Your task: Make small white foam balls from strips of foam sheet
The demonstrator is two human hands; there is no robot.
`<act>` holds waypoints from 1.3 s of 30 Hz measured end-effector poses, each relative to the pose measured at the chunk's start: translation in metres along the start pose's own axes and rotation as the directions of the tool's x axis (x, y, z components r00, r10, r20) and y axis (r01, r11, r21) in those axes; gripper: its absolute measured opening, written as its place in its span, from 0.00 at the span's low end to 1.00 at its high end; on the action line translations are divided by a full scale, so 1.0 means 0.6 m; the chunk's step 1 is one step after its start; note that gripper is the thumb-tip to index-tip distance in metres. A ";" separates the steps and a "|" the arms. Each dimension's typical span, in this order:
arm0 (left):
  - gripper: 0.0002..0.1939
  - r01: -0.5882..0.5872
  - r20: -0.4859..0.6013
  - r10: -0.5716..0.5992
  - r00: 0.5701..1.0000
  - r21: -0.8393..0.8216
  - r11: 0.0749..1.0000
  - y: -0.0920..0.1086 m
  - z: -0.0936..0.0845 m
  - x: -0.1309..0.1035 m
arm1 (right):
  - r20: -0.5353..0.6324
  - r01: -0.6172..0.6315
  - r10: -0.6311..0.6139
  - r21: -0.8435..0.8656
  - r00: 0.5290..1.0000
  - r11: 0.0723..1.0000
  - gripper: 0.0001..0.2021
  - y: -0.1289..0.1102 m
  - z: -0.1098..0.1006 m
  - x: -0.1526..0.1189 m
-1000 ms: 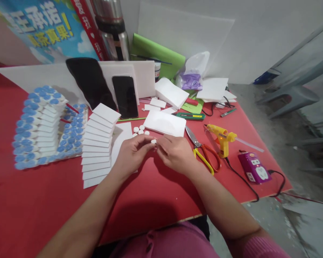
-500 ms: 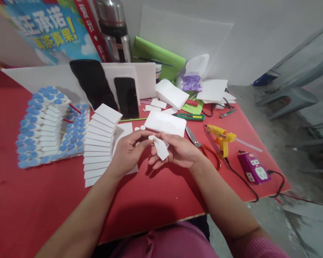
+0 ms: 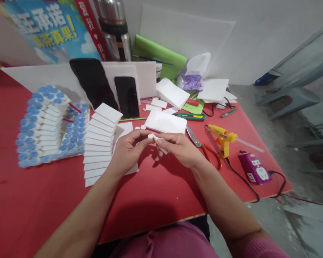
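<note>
Both hands were at the same white strip [image 3: 160,142], held up over the red table [image 3: 153,204] between the two sets of fingers: left hand [image 3: 129,149] had thumb and forefinger pinched on its left end, right hand [image 3: 181,147] had thumb pressed on the rest, with its lower end poking out below that thumb. Left end looked thicker, maybe rolled; too small to tell. Right hand's lower fingers were curled under, partly hidden. Main risk as I read it: a slack left pinch would have let that end spring loose, and an uneven pull from the right could have skewed or creased the strip. Discs [image 3: 143,127] sat just beyond the left fingertips, pad [image 3: 166,122] just beyond the right ones, so a forward slip could have scattered the first or knocked the second. Card fan [image 3: 99,145] lay left of the left fingers, near that wrist; a careless elbow swing might have spread it. Scissors [image 3: 195,139] lay just right of the right hand, blades pointing away, easy to bump. Glue gun [image 3: 223,138] was farther right, nozzle towards the hands; couldn't tell if hot, but a snagged cord [image 3: 240,177] could have dragged it over
</note>
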State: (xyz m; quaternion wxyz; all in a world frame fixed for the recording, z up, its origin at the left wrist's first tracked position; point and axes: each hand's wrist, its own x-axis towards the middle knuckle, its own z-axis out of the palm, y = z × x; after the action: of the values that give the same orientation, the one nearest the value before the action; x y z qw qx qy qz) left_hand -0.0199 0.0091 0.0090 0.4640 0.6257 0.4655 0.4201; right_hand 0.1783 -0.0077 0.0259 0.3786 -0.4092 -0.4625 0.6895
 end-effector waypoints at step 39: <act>0.11 0.091 0.022 -0.089 0.996 -0.292 0.952 0.003 -0.004 0.003 | -0.081 0.076 -0.095 -0.219 0.992 0.973 0.21 -0.001 0.005 -0.006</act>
State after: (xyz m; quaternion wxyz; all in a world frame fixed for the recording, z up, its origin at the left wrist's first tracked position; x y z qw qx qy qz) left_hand -0.0212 0.0112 0.0112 0.5723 0.5300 0.4240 0.4602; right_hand 0.1771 -0.0114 0.0277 0.3821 -0.4586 -0.5338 0.5989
